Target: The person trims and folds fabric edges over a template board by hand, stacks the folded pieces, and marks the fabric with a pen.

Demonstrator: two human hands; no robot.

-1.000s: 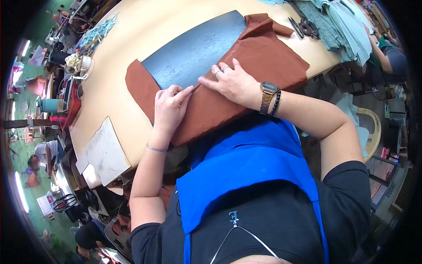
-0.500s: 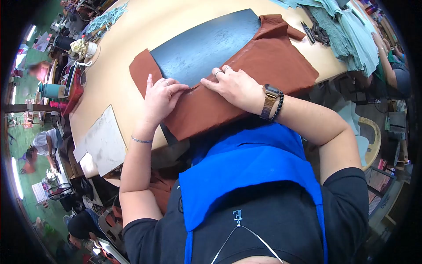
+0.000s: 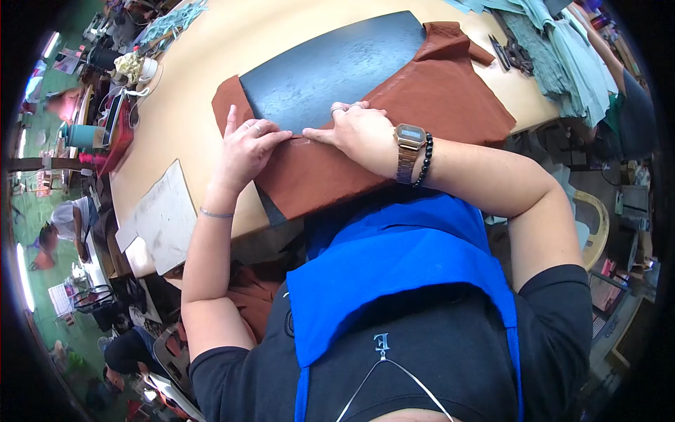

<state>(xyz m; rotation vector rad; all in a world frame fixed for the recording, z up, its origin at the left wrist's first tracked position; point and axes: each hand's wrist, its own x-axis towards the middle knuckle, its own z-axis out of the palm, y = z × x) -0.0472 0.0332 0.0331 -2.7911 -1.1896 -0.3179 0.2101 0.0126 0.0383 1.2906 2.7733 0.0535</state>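
Observation:
A reddish-brown sheet of leather or similar material lies on the table, its edge running along a dark blue-grey board with a mottled surface. My left hand pinches that edge between thumb and fingertips, index finger raised. Close beside it, my right hand rests on the sheet, thumb stretched toward the left fingertips and pressed on the edge, other fingers bent. A brown flap sticks out at the board's left end, and another part is bunched at its upper right.
Black-handled tools lie at the upper right beside stacked pale teal pieces. A stained whitish sheet hangs over the table's near left edge. Spools and a red tray stand at far left. Other people are at both sides.
My right hand has slid left along the edge, its thumb now near my left fingertips. My left hand has shifted slightly left. The sheet and board look almost unmoved.

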